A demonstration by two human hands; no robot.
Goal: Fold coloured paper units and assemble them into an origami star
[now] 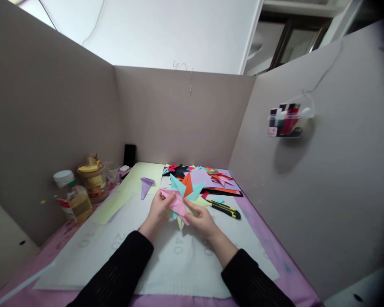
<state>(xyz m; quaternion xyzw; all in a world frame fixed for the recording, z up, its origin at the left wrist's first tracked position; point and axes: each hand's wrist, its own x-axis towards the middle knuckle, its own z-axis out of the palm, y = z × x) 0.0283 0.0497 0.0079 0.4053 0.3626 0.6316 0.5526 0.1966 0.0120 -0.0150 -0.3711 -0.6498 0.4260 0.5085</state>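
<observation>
Above the white sheet, both hands hold a folded paper star (176,184) with light blue, orange, pink and pale green points. My left hand (159,209) is closed at its left side, the thumb lying on the pink folded paper (178,204) at the front. My right hand (203,219) grips the lower right of the star, fingers and thumb at the pink paper's edge. Parts of the star behind the fingers are hidden. A yellow and black utility knife (225,209) lies just right of my right hand. To the left, a purple folded piece (146,186) rests on pale paper.
Piles of coloured folded paper (177,169) and purple sheets (200,178) lie at the back. On the left stand a bottle (78,202), a brown and yellow cup (94,181) and a black phone (129,155). Grey panels (185,115) enclose the table; a clear holder (286,121) hangs on the right.
</observation>
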